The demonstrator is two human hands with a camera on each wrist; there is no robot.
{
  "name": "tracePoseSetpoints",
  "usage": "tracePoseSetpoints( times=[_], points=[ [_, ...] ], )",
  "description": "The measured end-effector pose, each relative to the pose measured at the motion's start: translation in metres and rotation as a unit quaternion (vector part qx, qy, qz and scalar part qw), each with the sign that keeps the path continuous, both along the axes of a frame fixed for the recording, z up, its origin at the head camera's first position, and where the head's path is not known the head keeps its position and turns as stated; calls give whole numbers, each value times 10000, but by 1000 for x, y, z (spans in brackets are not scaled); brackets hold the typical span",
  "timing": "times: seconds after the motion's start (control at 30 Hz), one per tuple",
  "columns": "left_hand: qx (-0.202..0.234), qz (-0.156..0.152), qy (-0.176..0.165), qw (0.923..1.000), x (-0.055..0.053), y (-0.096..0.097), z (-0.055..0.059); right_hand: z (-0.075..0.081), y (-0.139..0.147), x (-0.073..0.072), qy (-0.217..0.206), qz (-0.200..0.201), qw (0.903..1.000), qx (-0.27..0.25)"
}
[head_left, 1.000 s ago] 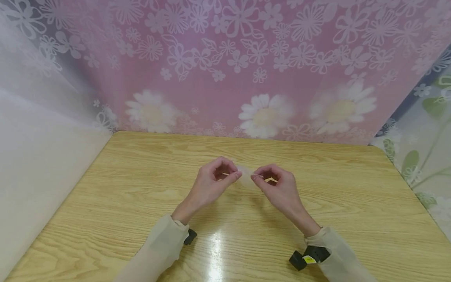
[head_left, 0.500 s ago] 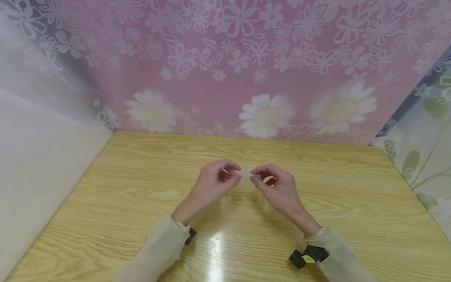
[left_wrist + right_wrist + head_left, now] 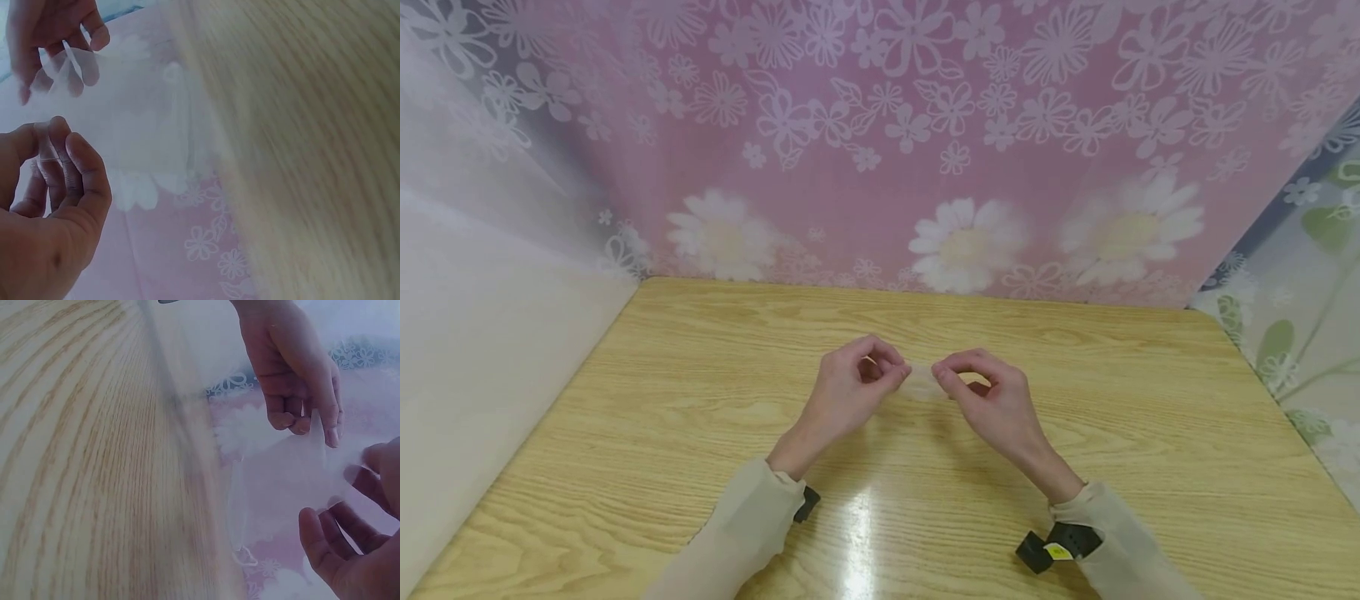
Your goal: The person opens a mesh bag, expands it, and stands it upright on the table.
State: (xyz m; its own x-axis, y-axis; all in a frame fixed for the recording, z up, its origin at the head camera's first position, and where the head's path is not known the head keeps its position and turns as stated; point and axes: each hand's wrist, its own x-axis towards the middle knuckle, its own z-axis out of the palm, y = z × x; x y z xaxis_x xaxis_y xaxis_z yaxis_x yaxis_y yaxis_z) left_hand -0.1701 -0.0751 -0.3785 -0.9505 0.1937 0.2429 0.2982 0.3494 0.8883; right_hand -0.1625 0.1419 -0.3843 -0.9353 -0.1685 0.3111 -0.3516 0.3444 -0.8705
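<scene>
Between the hands hangs a thin, see-through plastic bag [image 3: 921, 385], hard to make out against the wood in the head view. My left hand [image 3: 850, 387] pinches its left upper edge between thumb and forefinger. The right upper edge is pinched by my right hand [image 3: 996, 396] in the same way. In the left wrist view the bag [image 3: 140, 115] spreads out as a clear sheet with a straight seam along its far end. The right wrist view shows the bag [image 3: 278, 481] hanging from the fingertips, with a small crumpled bit at a seam corner.
The wood-grain table [image 3: 700, 367] lies beneath both hands. A pink flowered curtain [image 3: 850, 167] stands along its back edge, with a pale sheet [image 3: 490, 333] at the left and a leaf-patterned one [image 3: 1315, 317] at the right. Black wrist cameras [image 3: 1036, 553] sit at the sleeves.
The left hand's fingers parted a little half a second ago and are now closer together at the bag's edge. The right hand has hardly moved.
</scene>
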Motion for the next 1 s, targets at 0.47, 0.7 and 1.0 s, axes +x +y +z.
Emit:
tracePoseSetpoints(
  times=[0.47,0.7,1.0],
  points=[
    [484,-271,-140,9984,0,0,1,1,-3,-1,136,-383,9981,460],
    [37,-330,325,9989,1,-1,0,-4,-2,-5,1308,-576,9860,863],
    [48,-270,296,9992,1,-1,-4,-4,-2,-1,238,-162,9995,142]
  ],
)
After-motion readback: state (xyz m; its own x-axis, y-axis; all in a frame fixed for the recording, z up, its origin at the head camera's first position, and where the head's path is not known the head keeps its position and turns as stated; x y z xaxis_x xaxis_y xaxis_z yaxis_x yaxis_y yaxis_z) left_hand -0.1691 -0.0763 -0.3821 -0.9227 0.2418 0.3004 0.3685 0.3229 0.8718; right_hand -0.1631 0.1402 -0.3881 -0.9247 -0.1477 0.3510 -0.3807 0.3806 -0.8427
